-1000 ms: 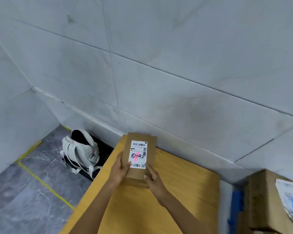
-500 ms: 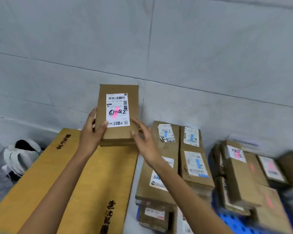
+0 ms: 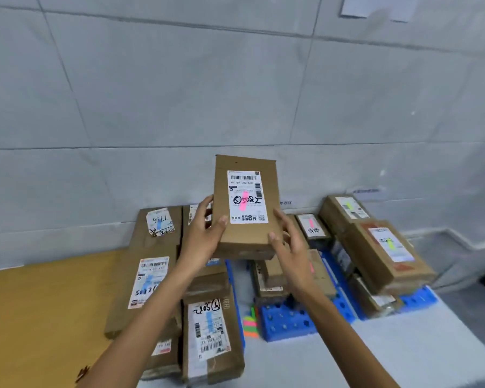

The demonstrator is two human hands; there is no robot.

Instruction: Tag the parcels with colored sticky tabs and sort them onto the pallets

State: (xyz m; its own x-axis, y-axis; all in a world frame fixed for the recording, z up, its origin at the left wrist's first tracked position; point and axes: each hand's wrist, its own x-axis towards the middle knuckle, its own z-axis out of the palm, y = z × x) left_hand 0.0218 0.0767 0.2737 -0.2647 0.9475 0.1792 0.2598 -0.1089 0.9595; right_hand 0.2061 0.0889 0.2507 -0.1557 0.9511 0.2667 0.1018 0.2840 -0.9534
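Note:
I hold a small brown cardboard parcel (image 3: 245, 236) in the air with both hands; its white label carries a pink sticky tab. My left hand (image 3: 202, 236) grips its left edge, thumb on top. My right hand (image 3: 289, 245) holds the lower right corner, thumb on the top face. Below the parcel lies a blue pallet (image 3: 289, 323) with pink-tagged parcels (image 3: 311, 228). To the left are blue-tagged parcels (image 3: 151, 278). On the right a stack of green-tagged parcels (image 3: 387, 247) sits on another blue pallet (image 3: 420, 299). A pad of colored sticky tabs (image 3: 249, 323) lies on the floor between the pallets.
A yellow wooden board (image 3: 39, 309) lies flat at the left. A grey tiled wall (image 3: 235, 93) rises right behind the parcel stacks. Pale floor (image 3: 375, 357) shows at the front right.
My view has swung right from the wooden board to the pallets. Both hands have carried the pink-tagged parcel rightward, over the middle pallet.

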